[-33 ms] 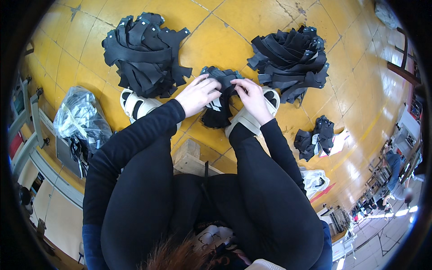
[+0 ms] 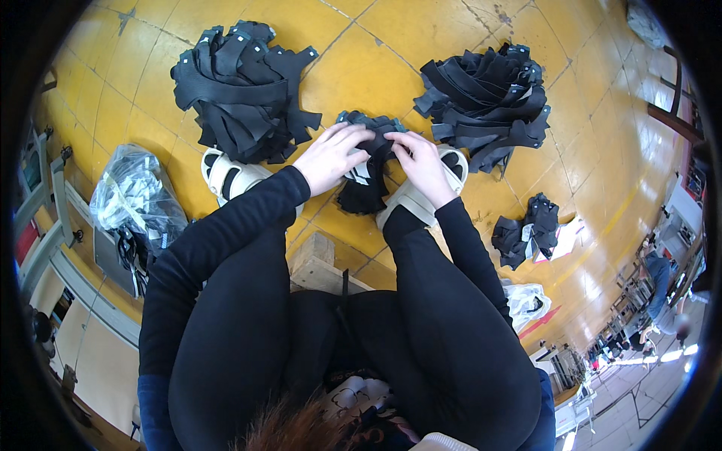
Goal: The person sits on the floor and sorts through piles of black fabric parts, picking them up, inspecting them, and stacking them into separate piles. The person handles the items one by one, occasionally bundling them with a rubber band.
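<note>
Between my feet lies a small stack of black cut fabric pieces (image 2: pixel 362 198) with a white label or tag showing among them. My left hand (image 2: pixel 329 156) reaches over its left side, fingers curled round the cloth and partly hidden by it. From the right, my right hand (image 2: pixel 423 165) holds the same stack's edge between thumb and forefinger. Farther off are two larger heaps of similar black pieces, a left heap (image 2: pixel 237 94) and a right heap (image 2: pixel 489 101), with small pale marks on some ends.
My light sandals, left (image 2: pixel 239 180) and right (image 2: pixel 412 201), flank the stack. Right of them lies a smaller black fabric bundle (image 2: pixel 526 231) on paper, near a white plastic bag (image 2: pixel 525 302). A clear plastic bag (image 2: pixel 135 195) stands left beside a metal frame (image 2: pixel 45 225).
My left hand's fingers have shifted very slightly to the right over the fabric. My right hand and the heaps look the same.
</note>
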A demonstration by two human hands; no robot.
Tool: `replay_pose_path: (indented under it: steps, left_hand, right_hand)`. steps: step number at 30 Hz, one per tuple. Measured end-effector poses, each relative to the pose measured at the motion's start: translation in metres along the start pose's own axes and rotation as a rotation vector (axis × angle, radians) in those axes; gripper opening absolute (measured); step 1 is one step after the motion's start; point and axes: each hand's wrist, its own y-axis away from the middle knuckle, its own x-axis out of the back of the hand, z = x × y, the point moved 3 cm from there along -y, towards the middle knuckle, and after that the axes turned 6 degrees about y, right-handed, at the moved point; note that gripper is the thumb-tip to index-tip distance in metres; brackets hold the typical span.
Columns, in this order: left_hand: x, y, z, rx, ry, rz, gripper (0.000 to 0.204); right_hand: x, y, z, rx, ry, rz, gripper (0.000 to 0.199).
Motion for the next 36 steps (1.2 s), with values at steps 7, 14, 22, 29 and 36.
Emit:
replay_pose_path:
  steps: [7, 14, 22, 29, 36]
  left_hand:
    - [0.002, -0.003, -0.005, 0.105, 0.004, 0.056, 0.045]
    - [0.025, -0.007, -0.001, 0.037, 0.065, -0.129, 0.038]
    - [0.17, 0.066, -0.026, 0.359, 0.436, 0.186, 0.05]
    - [0.229, 0.11, -0.089, 0.745, -0.385, 0.446, 0.055]
    - [0.146, 0.029, -0.019, 0.503, -0.573, 0.788, 0.061]
  right_hand:
    - [-0.009, -0.006, -0.004, -0.036, 0.014, -0.032, 0.02]
    - [-0.006, 0.001, -0.011, 0.282, 0.224, -0.019, 0.027]
    - [0.0, -0.005, -0.004, 0.253, 0.476, 0.154, 0.045]
    - [0.003, 0.006, 0.0, 0.337, 0.341, 0.233, 0.033]
    - [-0.001, 0.015, 0.009, 0.278, 0.056, 0.188, 0.018]
